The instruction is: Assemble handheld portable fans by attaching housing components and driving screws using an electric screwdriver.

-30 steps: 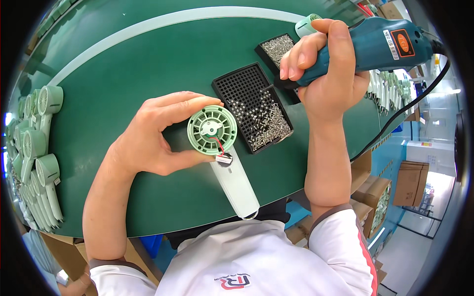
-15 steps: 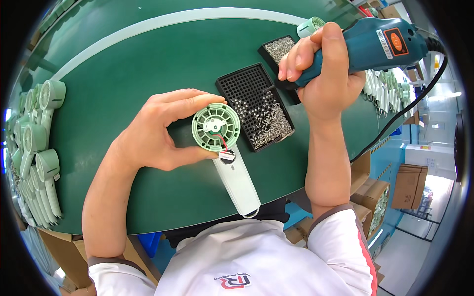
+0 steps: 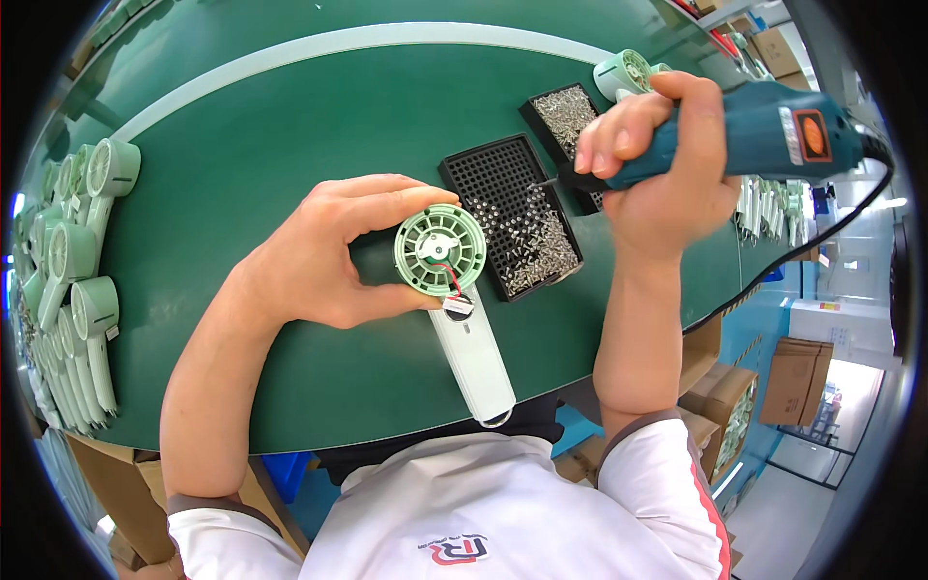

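Note:
My left hand (image 3: 333,256) is closed round the head of a pale green handheld fan (image 3: 441,249), thumb and fingers on opposite sides of its round rim. The fan's slotted back faces up, with red wire showing, and its white handle (image 3: 474,358) points toward me. My right hand (image 3: 667,159) grips a teal electric screwdriver (image 3: 744,130); its tip reaches over a black screw tray (image 3: 488,159). Loose silver screws (image 3: 541,253) fill the tray's near part and some stand in its holes. Whether a screw sits on the tip is too small to tell.
A second black tray of screws (image 3: 565,114) stands behind the first. Green fans (image 3: 95,307) are stacked at the left edge, and more handles (image 3: 771,208) lie at the right. The screwdriver's black cable (image 3: 822,237) hangs along the right side. Cardboard boxes (image 3: 720,391) stand below the table.
In the picture, my right hand and the screwdriver have shifted right and down. The left hand, fan and trays appear slightly further right, as the view has moved a little.

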The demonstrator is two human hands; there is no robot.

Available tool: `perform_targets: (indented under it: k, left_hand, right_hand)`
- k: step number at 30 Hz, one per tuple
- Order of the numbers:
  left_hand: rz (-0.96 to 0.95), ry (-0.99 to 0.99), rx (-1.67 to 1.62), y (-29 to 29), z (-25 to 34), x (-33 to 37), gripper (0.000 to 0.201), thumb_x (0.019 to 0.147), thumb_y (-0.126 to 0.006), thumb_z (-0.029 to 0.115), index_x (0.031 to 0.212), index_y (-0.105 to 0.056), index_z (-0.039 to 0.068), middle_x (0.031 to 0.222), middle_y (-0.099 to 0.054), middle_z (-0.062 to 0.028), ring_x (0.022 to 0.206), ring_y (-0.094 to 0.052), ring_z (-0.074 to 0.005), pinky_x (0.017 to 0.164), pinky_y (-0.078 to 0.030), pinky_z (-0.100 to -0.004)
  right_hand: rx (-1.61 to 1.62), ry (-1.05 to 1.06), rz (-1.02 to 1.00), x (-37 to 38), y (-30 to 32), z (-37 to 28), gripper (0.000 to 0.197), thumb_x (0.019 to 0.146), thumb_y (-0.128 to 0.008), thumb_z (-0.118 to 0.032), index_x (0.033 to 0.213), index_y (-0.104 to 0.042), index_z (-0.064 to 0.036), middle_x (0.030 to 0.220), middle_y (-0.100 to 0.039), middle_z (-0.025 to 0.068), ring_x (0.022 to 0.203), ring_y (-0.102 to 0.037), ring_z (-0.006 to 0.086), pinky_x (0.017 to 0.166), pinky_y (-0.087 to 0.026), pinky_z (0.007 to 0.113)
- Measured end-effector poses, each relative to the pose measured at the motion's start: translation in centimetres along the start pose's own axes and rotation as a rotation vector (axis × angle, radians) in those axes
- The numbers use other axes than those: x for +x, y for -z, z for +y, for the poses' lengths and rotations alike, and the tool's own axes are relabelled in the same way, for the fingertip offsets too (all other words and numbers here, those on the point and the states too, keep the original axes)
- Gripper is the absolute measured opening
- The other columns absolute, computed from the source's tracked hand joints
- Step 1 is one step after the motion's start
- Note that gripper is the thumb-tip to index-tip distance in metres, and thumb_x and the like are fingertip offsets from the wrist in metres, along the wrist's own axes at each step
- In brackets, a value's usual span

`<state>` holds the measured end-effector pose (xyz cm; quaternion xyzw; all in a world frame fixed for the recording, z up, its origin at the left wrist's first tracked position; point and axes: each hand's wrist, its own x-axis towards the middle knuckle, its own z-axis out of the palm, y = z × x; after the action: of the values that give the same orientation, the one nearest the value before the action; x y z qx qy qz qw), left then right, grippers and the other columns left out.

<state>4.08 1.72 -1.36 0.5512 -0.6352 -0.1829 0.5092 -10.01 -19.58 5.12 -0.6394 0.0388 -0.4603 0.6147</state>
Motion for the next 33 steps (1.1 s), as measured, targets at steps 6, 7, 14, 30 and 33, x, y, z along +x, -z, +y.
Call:
perform_targets:
  k: [6,7,14,30,33]
  left_hand:
    - [-0.006,0.000,-0.002,0.1,0.2,0.2,0.064,0.069,-0.093,0.011,0.126,-0.068,-0.003,0.111,-0.074,-0.0171,0.099,-0.073,-0.0321,0.088,-0.058,-0.0376]
    - [-0.005,-0.009,-0.010,0.1,0.2,0.2,0.063,0.069,-0.093,0.011,0.126,-0.069,-0.003,0.110,-0.074,-0.0167,0.099,-0.073,-0.0319,0.088,-0.058,-0.0375]
    - [0.001,-0.008,0.000,0.2,0.3,0.1,0.063,0.070,-0.093,0.011,0.126,-0.068,-0.001,0.110,-0.074,-0.0155,0.098,-0.073,-0.0316,0.087,-0.058,-0.0373]
    - [0.010,-0.010,-0.039,0.0,0.0,-0.2,0.059,0.071,-0.092,0.012,0.124,-0.070,0.001,0.113,-0.073,-0.0155,0.100,-0.072,-0.0328,0.088,-0.059,-0.0387]
    - [0.009,-0.006,-0.041,-0.1,0.0,-0.2,0.057,0.071,-0.091,0.012,0.123,-0.070,0.001,0.114,-0.074,-0.0156,0.100,-0.072,-0.0329,0.089,-0.059,-0.0387]
  right_hand:
    - [0.314,-0.048,-0.247,-0.3,0.1,-3.0,0.053,0.111,-0.038,-0.048,0.122,-0.069,-0.0069,0.069,-0.055,0.0015,0.051,-0.049,0.0174,0.048,-0.046,0.036]
    - [0.331,-0.051,-0.305,-0.6,-0.3,-3.6,0.053,0.112,-0.036,-0.049,0.125,-0.068,-0.0077,0.070,-0.056,0.0019,0.051,-0.049,0.0175,0.048,-0.046,0.036]
    - [0.296,-0.075,-0.444,-1.7,-2.0,-4.6,0.056,0.112,-0.031,-0.051,0.133,-0.062,-0.0093,0.072,-0.057,0.0032,0.049,-0.050,0.0179,0.046,-0.046,0.037]
    - [0.188,-0.132,-0.344,-2.6,-3.1,-4.0,0.054,0.114,-0.030,-0.048,0.128,-0.060,-0.0053,0.070,-0.057,0.0047,0.049,-0.050,0.0177,0.045,-0.047,0.036]
    - [0.149,-0.112,-0.354,-2.9,-3.0,-3.6,0.052,0.114,-0.032,-0.047,0.127,-0.059,-0.0047,0.069,-0.057,0.0050,0.049,-0.050,0.0175,0.044,-0.047,0.036]
